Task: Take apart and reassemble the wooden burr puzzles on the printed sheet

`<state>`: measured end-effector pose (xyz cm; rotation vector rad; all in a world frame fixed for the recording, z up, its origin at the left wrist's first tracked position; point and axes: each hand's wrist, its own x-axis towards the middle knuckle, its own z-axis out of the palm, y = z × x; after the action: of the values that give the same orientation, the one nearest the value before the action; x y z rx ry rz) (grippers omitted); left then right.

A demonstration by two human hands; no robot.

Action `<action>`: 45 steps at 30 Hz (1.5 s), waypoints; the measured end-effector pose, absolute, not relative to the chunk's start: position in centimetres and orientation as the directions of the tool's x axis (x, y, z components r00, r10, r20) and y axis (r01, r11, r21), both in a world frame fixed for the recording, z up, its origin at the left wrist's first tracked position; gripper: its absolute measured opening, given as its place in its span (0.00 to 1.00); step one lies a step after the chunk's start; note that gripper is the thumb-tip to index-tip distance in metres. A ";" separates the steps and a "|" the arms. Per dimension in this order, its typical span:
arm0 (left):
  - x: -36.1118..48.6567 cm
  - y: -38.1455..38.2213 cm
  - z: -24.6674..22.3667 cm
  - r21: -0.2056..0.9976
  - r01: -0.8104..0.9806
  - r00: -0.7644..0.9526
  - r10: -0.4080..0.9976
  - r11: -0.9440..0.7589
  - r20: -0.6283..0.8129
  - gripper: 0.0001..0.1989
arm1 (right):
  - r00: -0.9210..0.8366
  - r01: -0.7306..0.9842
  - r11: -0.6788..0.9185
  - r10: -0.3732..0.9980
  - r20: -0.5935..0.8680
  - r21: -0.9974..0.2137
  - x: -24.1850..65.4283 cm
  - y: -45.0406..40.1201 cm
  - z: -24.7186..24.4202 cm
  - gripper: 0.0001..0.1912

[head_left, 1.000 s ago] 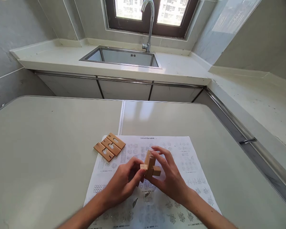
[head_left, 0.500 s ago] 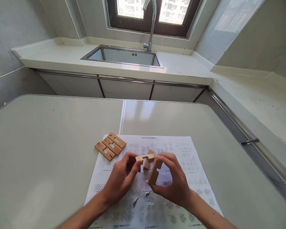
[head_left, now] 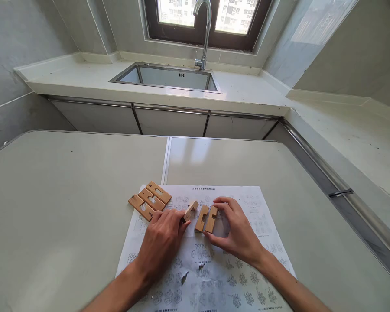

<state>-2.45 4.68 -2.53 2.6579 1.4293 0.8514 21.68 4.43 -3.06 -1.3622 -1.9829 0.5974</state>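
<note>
Between the fingers of my left hand [head_left: 164,238] is a notched wooden block [head_left: 190,210], tilted just above the printed sheet [head_left: 198,260]. My right hand [head_left: 234,229] grips another notched wooden block [head_left: 212,219] by its two ends, thumb at the near end and fingers at the far end. Close beside it on the left lies a third notched block [head_left: 201,218] on the paper. Three flat wooden pieces with cut-out slots and numbers, the middle one [head_left: 152,199] among them, lie side by side at the sheet's upper left corner.
The sheet, printed with small diagrams and torn in two spots, lies on a pale table [head_left: 68,208] with a seam [head_left: 165,160]. Beyond the table are a counter [head_left: 81,80] with a sink [head_left: 169,76], a tap [head_left: 207,39] and a window.
My right hand has lowered its block to the paper, beside the lying block. My left hand has drawn its block away to the left and turned it.
</note>
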 end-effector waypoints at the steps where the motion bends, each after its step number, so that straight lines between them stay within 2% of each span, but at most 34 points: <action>1: -2.4 4.6 -2.5 0.235 0.769 0.460 0.770 -0.594 0.442 0.07 | -0.255 0.646 0.366 0.931 0.262 -0.670 21.7 4.4 -3.2 0.30; 7: -2.4 4.4 -2.6 0.222 0.755 0.524 0.772 -0.616 0.359 0.06 | -0.288 0.682 0.415 0.909 0.300 -0.603 21.8 4.3 -4.1 0.34; 13: -2.5 4.4 -2.0 0.262 0.745 0.546 0.786 -0.614 0.290 0.03 | -0.294 0.682 0.410 0.912 0.286 -0.605 21.8 4.2 -4.3 0.37; 17: -2.7 4.4 -1.7 0.320 0.726 0.513 0.789 -0.609 0.339 0.12 | -0.342 0.677 0.445 0.896 0.284 -0.586 21.8 4.2 -4.8 0.43; 22: -2.8 5.1 -1.9 0.441 0.621 0.563 0.761 -0.648 0.324 0.36 | -0.439 0.628 0.535 0.843 0.310 -0.565 21.6 4.3 -5.2 0.49; 26: -3.0 5.4 -1.9 0.496 0.570 0.621 0.739 -0.655 0.261 0.40 | -0.490 0.579 0.570 0.815 0.309 -0.584 21.4 4.3 -5.1 0.47; 33: -3.2 5.7 -1.3 0.554 0.552 0.620 0.751 -0.623 0.227 0.35 | -0.558 0.490 0.619 0.764 0.325 -0.614 21.3 4.3 -4.6 0.38; 35: -3.2 5.9 -1.3 0.564 0.546 0.632 0.747 -0.619 0.208 0.36 | -0.553 0.481 0.597 0.775 0.307 -0.642 21.3 4.1 -4.3 0.38; 40: -3.2 5.9 -1.6 0.556 0.556 0.620 0.754 -0.618 0.216 0.46 | -0.507 0.419 0.530 0.810 0.294 -0.737 21.3 4.0 -3.8 0.36; 45: -4.8 4.0 -0.6 0.511 0.630 0.533 0.804 -0.585 0.264 0.41 | -0.445 0.382 0.438 0.859 0.253 -0.814 21.4 4.2 -3.9 0.30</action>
<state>-4.81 4.03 -0.62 2.4207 1.1819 0.6839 21.40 4.24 -3.94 -1.0400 -2.0161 0.9048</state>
